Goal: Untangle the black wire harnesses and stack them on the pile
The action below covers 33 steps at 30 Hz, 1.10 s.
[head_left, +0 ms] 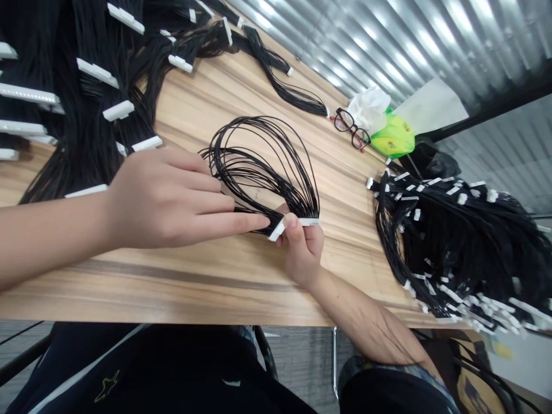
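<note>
My right hand (302, 247) pinches a black wire harness (263, 161) by its white connectors, with the thumb pressed on top. One white connector (277, 229) angles down to the left; another white connector (309, 222) points right. The thin wires loop up and round to the left above the table. Over the left side of the loop is my left hand (172, 198), back upward. Its index finger is stretched along the wires, with the tip close to the left connector. The other fingers are apart and lightly bent at the wires; the thumb is hidden.
A big heap of black harnesses (64, 69) with white connectors covers the table's left. Another harness pile (470, 241) lies at the right. Along the back are a loose harness (284, 86), eyeglasses (352, 129), a green-yellow packet (393, 136) and white tissue (368, 108), near a corrugated metal wall.
</note>
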Tool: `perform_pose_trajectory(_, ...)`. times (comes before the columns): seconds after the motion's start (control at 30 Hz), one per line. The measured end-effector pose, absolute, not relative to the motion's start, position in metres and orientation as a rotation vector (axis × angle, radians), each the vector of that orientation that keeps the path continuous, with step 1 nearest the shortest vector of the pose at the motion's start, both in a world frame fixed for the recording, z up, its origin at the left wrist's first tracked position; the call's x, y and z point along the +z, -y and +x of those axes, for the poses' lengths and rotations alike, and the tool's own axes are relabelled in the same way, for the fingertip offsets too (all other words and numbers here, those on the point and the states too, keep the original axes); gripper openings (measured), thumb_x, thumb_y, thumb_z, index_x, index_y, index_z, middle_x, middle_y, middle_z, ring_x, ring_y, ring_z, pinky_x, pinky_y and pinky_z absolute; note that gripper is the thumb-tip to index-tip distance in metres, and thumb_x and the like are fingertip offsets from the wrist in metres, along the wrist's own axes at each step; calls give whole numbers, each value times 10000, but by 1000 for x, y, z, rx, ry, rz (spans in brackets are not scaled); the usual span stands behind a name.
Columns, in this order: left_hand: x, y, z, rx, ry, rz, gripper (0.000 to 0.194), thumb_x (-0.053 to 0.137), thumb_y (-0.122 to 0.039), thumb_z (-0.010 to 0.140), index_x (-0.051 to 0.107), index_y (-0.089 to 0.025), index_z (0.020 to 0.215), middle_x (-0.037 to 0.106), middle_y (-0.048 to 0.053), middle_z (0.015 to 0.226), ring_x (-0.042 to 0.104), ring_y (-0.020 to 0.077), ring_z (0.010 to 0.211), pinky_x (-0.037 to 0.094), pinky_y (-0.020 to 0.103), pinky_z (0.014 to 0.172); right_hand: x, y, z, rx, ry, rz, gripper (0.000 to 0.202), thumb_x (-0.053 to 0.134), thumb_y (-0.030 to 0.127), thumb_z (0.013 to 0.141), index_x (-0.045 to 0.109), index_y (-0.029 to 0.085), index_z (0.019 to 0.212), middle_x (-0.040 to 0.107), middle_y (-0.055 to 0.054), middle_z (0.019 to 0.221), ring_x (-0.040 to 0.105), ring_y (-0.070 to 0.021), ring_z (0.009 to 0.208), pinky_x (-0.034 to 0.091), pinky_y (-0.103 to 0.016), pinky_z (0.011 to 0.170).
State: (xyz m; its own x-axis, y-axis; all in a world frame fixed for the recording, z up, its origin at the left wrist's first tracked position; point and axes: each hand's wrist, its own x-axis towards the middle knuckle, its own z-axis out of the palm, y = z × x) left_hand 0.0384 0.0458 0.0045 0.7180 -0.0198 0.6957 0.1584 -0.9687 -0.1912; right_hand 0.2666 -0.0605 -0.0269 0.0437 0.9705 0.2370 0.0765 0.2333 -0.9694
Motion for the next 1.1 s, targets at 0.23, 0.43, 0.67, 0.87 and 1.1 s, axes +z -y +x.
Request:
perform_pose_trajectory(0.23, 13, -42, 48, -1071, 173, -2694, 263, 519, -172, 1089, 775, -189, 1032, 756, -50, 732, 703, 120, 615, 546, 267, 608, -29, 60, 267, 918, 1399, -1123, 433, 564, 464, 1080, 585, 234, 714, 526, 39, 634, 462, -120, 572, 408, -286, 570)
perform_pose_trajectory(0.43, 18, -37, 50, -904, 321, -2717, 415, 422, -165, 1099, 755, -337, 921, 781, -104, 764, 719, 115, 617, 573, 250, 606, -29, 58, 267, 907, 1408, -1137, 410, 566, 452, 1082, 684, 221, 765, 617, 28, 649, 537, -122, 580, 465, -285, 620)
perform_pose_trajectory(0.67, 17, -43, 49, -1048, 189, -2630, 213, 515, -169, 1095, 716, -206, 1039, 780, -63, 779, 730, 104, 648, 508, 230, 554, -31, 56, 265, 906, 1380, -1161, 449, 561, 513, 1070, 679, 220, 751, 640, 14, 660, 569, -132, 592, 488, -288, 611)
perform_pose_trajectory(0.87, 18, -39, 57, -947, 348, -2696, 300, 503, -253, 1088, 653, -258, 828, 675, -68, 700, 646, 124, 631, 547, 303, 721, -26, 57, 264, 934, 1344, -1209, 499, 589, 586, 1035, 671, 214, 713, 617, 19, 617, 529, -119, 554, 462, -273, 564)
perform_pose_trajectory(1.1, 11, -33, 48, -1147, 212, -3061, 375, 566, -407, 1084, 563, -249, 744, 618, -44, 715, 569, 150, 672, 523, 351, 974, -17, 42, 264, 989, 1011, -1265, 547, 719, 695, 883, 549, 232, 647, 522, 54, 528, 446, -94, 470, 368, -226, 429)
